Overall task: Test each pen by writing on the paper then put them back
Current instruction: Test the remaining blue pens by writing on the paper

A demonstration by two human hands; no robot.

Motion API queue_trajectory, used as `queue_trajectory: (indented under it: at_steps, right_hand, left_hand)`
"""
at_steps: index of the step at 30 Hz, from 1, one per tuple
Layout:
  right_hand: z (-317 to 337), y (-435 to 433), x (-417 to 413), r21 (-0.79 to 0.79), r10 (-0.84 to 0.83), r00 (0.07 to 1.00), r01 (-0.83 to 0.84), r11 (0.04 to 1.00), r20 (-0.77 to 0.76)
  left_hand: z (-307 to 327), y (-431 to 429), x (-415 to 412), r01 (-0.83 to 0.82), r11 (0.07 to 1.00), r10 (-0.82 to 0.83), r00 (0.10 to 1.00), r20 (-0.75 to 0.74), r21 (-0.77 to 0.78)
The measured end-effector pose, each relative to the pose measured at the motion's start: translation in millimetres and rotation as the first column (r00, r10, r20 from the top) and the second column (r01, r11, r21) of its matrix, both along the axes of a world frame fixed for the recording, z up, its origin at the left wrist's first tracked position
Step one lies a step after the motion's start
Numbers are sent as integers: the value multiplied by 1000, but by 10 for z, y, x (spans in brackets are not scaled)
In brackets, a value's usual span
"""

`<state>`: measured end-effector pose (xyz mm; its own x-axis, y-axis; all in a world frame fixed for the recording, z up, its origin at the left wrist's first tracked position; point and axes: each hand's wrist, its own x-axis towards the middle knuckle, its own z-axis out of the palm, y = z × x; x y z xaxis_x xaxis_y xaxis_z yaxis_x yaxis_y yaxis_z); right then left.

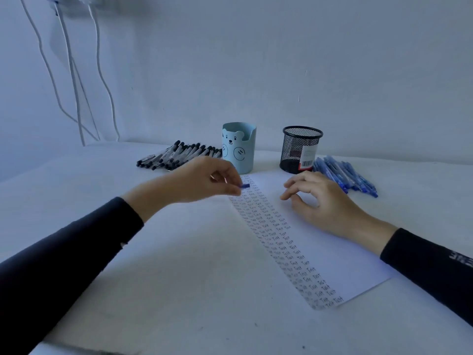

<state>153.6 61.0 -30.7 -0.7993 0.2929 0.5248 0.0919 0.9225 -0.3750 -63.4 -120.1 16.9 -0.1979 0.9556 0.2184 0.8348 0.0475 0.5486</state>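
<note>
Your left hand (204, 180) pinched a blue pen cap (245, 186) (probably light and slick; grip its sides), your right hand (314, 198) relaxed, empty.

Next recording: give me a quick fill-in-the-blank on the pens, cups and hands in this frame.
1. The black pens lie to the ____ of the bear cup in the head view.
2. The black cup beside the blue pens is made of wire ____.
3. The small piece pinched by the left hand is ____ in colour.
4. The right hand is over the paper, where the word ____ is written repeatedly.
Missing words: left; mesh; blue; Test.
</note>
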Motion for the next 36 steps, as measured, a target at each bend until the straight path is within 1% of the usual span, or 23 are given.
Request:
queue_trajectory:
  at_steps: [1,4,6,7,8,10,11,13,14,15,16,17,18,20,21,23,25,26,28,30,31,33,36]
  right_hand:
    - [5,-5,5,-3,-9,1000,9,1000,-1]
    - [38,-15,12,-35,-20,1000,20,999,-3]
    - [80,-53,23,-77,-27,999,28,997,16]
    - [102,-77,32,-91,-29,998,34,995,61]
    - [109,-96,41,-86,-21,992,32,996,124]
    - [104,-140,42,3,-43,968,44,999,249]
    - [94,-158,31,44,-44,963,33,998,264]
    - [95,-139,9,45,-2,983,-7,999,184]
    - [116,-112,8,0,21,990,-21,1000,141]
    - [153,-82,18,-94,30,992,-19,995,119]
    - [213,-58,46,-235,38,994,-12,972,106]
    - [279,-33,81,-394,47,996,-11,919,81]
    - [336,-4,113,-537,55,998,-31,843,29]
    - [441,35,149,-722,41,992,-115,682,-119]
    - [486,39,159,-793,26,981,-173,584,-194]
    - [531,58,163,-894,-14,954,-274,354,-298]
    - [553,46,167,-938,-49,946,-309,156,-320]
    - [568,37,171,-949,-63,949,-303,89,-309]
    - [596,12,181,-959,-65,957,-284,-15,-282]
    - [622,-16,190,-952,-40,960,-282,-116,-279]
    - [631,-30,194,-947,-21,959,-284,-152,-284]
    - [628,-46,190,-937,11,954,-293,-192,-301]
    - [621,-80,188,-927,35,944,-314,-207,-328]
  left_hand:
    - [-83,82,132,27,998,-26,1000,-14,61]
    - [-253,232,364,88,986,-76,993,-90,138]
    - [-234,230,305,69,976,-47,993,-106,207]
    - [-205,209,242,44,975,-24,995,-92,219]
    - [-179,181,175,17,977,0,997,-83,211]
    - [-163,135,56,-31,985,45,996,-78,172]
    - [-168,124,15,-50,987,62,995,-73,156]
    - [-192,127,-25,-75,988,85,994,-70,136]
    - [-203,134,-27,-80,987,90,993,-72,136]
    - [-213,141,-27,-79,988,91,992,-83,136]
    - [-216,143,-18,-72,988,86,991,-100,136]
    - [-221,142,-11,-62,989,78,990,-121,135]
    - [-225,140,-7,-48,990,67,987,-146,134]
    - [-236,133,0,-29,994,50,979,-198,106]
    - [-242,128,9,-21,997,38,975,-218,78]
    - [-260,123,32,10,1000,-5,973,-232,24]
    - [-278,116,69,56,998,-62,973,-223,-34]
    - [-282,109,93,69,995,-82,974,-213,-67]
    - [-296,108,121,76,989,-102,971,-217,-123]
    - [-309,120,115,85,987,-115,967,-228,-139]
    - [-310,122,111,88,986,-118,968,-222,-142]
    - [-313,123,102,95,986,-122,971,-207,-138]
    - [-311,121,104,97,986,-124,972,-201,-139]
